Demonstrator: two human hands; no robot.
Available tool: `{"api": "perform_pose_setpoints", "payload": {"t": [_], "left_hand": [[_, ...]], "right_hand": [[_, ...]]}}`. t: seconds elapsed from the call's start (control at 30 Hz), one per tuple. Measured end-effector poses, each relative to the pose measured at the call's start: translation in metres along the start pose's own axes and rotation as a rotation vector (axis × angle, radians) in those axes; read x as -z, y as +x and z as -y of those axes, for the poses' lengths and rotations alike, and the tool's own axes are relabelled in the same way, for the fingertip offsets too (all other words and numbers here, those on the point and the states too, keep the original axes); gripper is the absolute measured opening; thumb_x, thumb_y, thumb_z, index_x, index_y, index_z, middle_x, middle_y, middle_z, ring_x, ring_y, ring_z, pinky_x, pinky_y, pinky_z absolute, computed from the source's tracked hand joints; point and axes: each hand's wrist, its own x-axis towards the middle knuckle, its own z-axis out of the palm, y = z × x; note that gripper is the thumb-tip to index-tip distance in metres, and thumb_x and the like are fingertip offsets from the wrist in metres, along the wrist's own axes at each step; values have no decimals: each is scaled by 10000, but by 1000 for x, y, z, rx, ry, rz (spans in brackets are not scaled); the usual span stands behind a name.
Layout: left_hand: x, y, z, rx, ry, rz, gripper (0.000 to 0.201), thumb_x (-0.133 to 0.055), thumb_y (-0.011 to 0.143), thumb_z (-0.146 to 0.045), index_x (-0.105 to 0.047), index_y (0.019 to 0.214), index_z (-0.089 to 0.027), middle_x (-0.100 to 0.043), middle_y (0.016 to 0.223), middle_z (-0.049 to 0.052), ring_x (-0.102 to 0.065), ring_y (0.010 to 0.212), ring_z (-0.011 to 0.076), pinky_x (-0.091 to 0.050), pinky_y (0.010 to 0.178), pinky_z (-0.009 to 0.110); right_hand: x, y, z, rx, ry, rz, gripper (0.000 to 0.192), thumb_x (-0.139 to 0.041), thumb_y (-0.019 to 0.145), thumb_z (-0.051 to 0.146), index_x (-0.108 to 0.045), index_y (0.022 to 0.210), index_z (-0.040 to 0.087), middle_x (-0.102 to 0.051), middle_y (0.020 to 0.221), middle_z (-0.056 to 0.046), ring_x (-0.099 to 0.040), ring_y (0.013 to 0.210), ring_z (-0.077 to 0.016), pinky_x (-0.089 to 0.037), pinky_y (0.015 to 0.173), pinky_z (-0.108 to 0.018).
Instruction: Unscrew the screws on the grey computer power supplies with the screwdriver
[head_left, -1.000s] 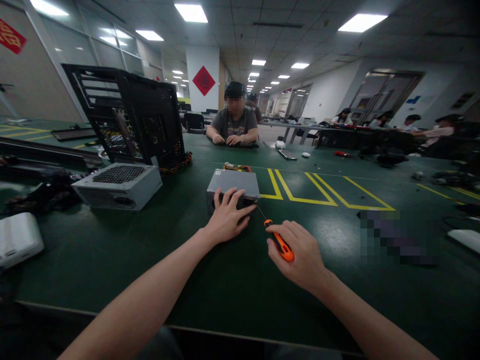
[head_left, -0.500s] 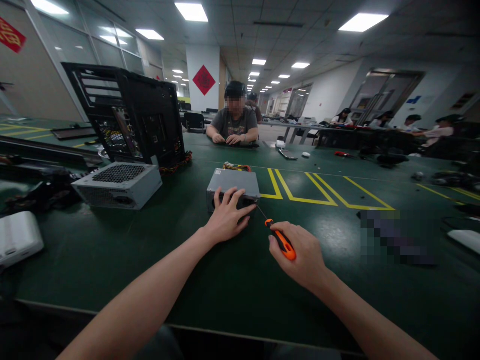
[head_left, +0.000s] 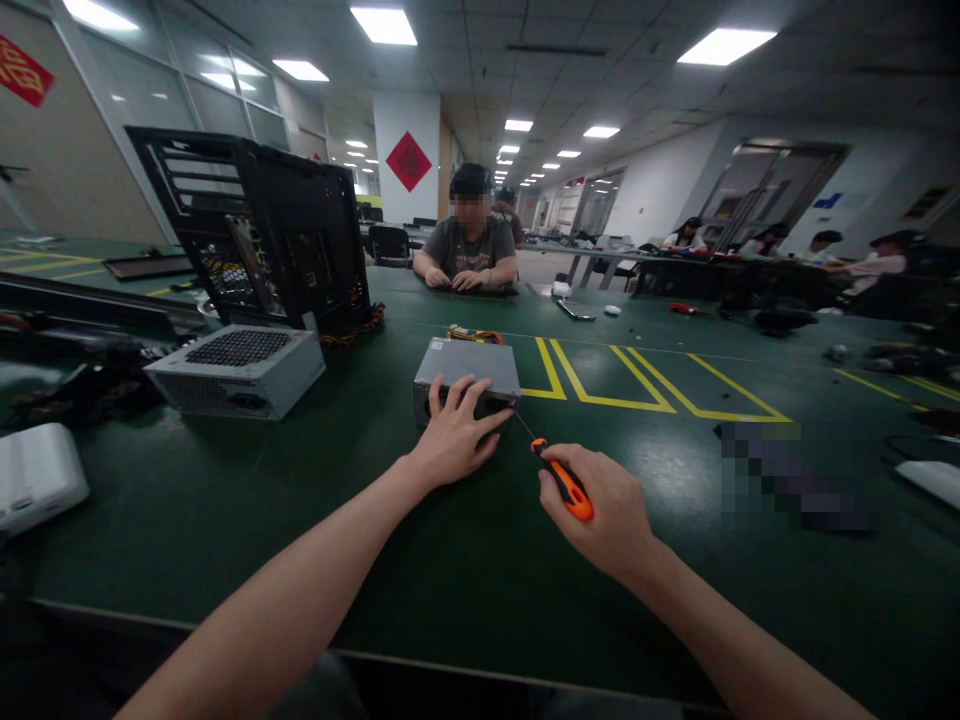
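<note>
A small grey power supply box [head_left: 468, 364] lies on the green table in front of me. My left hand [head_left: 454, 438] rests spread against its near face, fingers apart. My right hand [head_left: 600, 510] grips an orange-handled screwdriver [head_left: 564, 484], whose thin shaft points up and left at the box's lower right corner. The tip sits at or very near that corner.
A larger grey power supply [head_left: 238, 370] and an open black computer case [head_left: 262, 232] stand at the left. A white object [head_left: 37, 476] lies at the far left edge. A person [head_left: 469, 244] sits across the table. Yellow floor-style markings [head_left: 637, 385] run right of the box.
My right hand with the screwdriver has shifted slightly to the right and down. My left hand stays on the box.
</note>
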Motion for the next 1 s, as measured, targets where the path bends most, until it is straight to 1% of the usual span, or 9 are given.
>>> {"api": "perform_pose_setpoints", "payload": {"t": [0.07,0.2,0.3,0.37,0.53,0.63,0.73,0.9,1.0], "left_hand": [[0,0,0,-2,8,7,371,-523,813,-313,-546,1182,-344,-349,1343,75,-239,1265,323,-67,1021,609],[1,0,0,-5,26,14,368,-509,822,-328,-540,1189,-340,-347,1342,80,-241,1265,318,-74,1022,607],[1,0,0,-3,25,11,362,-518,818,-332,-550,1178,-338,-356,1339,73,-241,1260,318,-78,1025,602],[1,0,0,-4,19,9,340,-522,816,-329,-573,1152,-335,-360,1338,73,-243,1258,321,-75,1025,604],[2,0,-1,13,-11,-18,263,-505,821,-314,-628,1053,-295,-388,1328,85,-256,1265,311,-80,1032,595],[2,0,-1,29,-16,-30,250,-500,820,-306,-626,1031,-259,-421,1311,91,-269,1262,304,-95,1038,584],[2,1,-1,35,-15,-34,249,-492,825,-311,-619,1030,-249,-429,1307,91,-280,1262,294,-99,1043,571],[1,1,-2,50,-20,-35,268,-500,819,-317,-611,1052,-244,-423,1315,85,-279,1264,291,-84,1049,568],[2,1,-2,52,-15,-33,295,-493,823,-325,-599,1080,-227,-425,1314,91,-281,1264,291,-94,1053,562]], "right_hand": [[0,0,0,16,-1,2,150,-489,802,244,-549,900,148,-572,734,-33,-493,616,-132,-381,599,-269],[2,2,4,58,2,51,135,-488,781,189,-578,874,152,-522,755,-43,-468,686,-148,-373,618,-274],[5,4,7,85,11,38,137,-494,802,224,-599,852,151,-500,738,-42,-449,674,-144,-365,604,-271],[6,5,7,98,-4,29,166,-489,826,265,-606,846,148,-505,726,-44,-453,662,-144,-363,592,-271],[5,3,4,53,-17,5,245,-460,856,327,-564,959,130,-585,750,-51,-507,627,-135,-392,579,-263],[3,2,3,56,7,14,179,-459,842,276,-561,900,141,-580,721,-35,-494,596,-122,-388,574,-258],[4,3,5,94,-5,53,130,-468,804,215,-578,832,152,-537,700,-34,-466,626,-137,-369,588,-274],[6,3,8,107,-4,115,144,-476,782,192,-593,857,155,-496,749,-46,-435,679,-149,-357,603,-277],[6,3,7,116,9,107,138,-472,808,212,-594,848,161,-498,744,-41,-440,676,-143,-359,606,-271]]}}
